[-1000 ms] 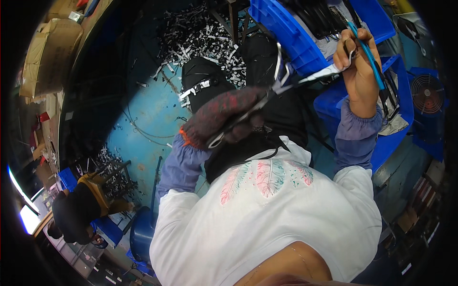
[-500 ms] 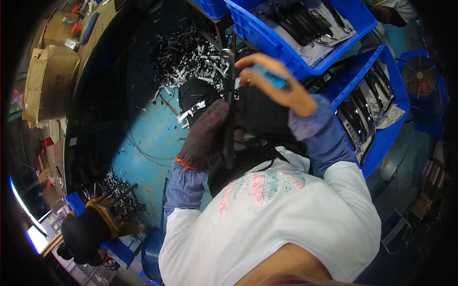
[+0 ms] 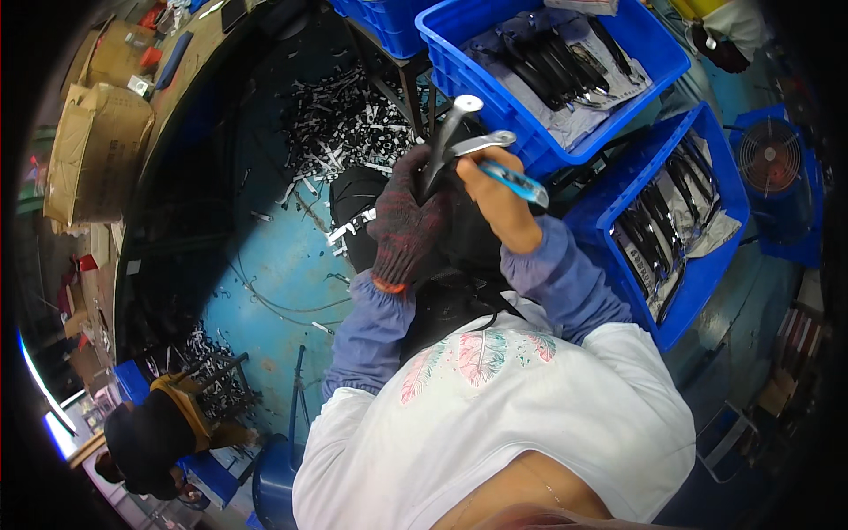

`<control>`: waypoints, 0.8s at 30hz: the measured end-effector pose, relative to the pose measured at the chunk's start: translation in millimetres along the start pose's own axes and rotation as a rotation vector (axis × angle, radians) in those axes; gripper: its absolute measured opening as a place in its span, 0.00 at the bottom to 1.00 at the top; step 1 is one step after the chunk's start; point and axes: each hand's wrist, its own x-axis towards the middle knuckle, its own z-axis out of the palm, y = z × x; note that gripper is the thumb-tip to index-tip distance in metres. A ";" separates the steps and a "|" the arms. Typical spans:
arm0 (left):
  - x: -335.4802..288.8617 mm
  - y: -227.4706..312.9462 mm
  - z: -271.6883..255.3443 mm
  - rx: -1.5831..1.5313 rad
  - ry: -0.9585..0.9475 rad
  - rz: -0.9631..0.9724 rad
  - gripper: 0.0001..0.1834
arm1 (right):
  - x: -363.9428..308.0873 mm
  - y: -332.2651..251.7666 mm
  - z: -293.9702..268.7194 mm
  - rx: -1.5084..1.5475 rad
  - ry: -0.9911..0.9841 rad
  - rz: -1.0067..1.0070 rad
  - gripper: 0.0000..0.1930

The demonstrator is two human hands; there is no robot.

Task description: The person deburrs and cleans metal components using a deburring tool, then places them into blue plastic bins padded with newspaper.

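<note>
My left hand, in a dark red-flecked knit glove, is closed around a long black bar-like part with a round silver end, which points up and away from me. Just right of it, my bare right hand is closed with a slim blue tool lying across the fingers. The tool is shaped like a utility knife; no blade shows. A shiny silver strip-like piece sticks out at my right fingertips, against the black part. Whether it is joined to that part I cannot tell.
Blue crates at the far right hold black elongated parts on paper. Black and white scraps cover the floor ahead. A fan stands at the right, a cardboard box at the left. Another person sits at the lower left.
The black part has turned from nearly upright to tilted, its silver end swinging right. My left hand has risen slightly rightward. My right hand has come down and left against the part.
</note>
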 end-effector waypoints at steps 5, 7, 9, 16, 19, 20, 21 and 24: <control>54.7 -54.2 -67.0 0.377 0.264 -0.378 0.25 | -55.1 -29.7 18.8 -0.192 -0.232 -0.862 0.09; 49.5 -47.1 -76.1 0.265 0.254 -0.269 0.24 | -56.0 -28.0 16.3 -0.204 -0.239 -0.915 0.14; 30.0 -26.5 -72.6 0.154 0.232 -0.172 0.24 | -31.9 -11.4 5.6 -0.497 -0.182 -0.808 0.18; -13.1 45.6 -41.2 -0.686 -0.030 -0.215 0.29 | 0.9 -16.1 -6.4 -0.358 -0.133 -0.597 0.19; -22.0 60.0 -26.8 -0.747 -0.215 -0.276 0.31 | -0.5 -32.7 -21.9 -0.383 -0.009 -0.625 0.18; -23.1 61.0 -23.3 -0.698 -0.250 -0.322 0.31 | -1.4 -35.2 -29.8 -0.440 0.036 -0.685 0.19; -23.0 61.3 -17.2 -0.693 -0.287 -0.336 0.31 | -1.8 -39.1 -40.5 -0.506 0.092 -0.743 0.20; -21.2 56.3 3.5 -0.609 -0.356 -0.441 0.33 | -7.0 -56.8 -60.1 -0.805 -0.146 -1.015 0.17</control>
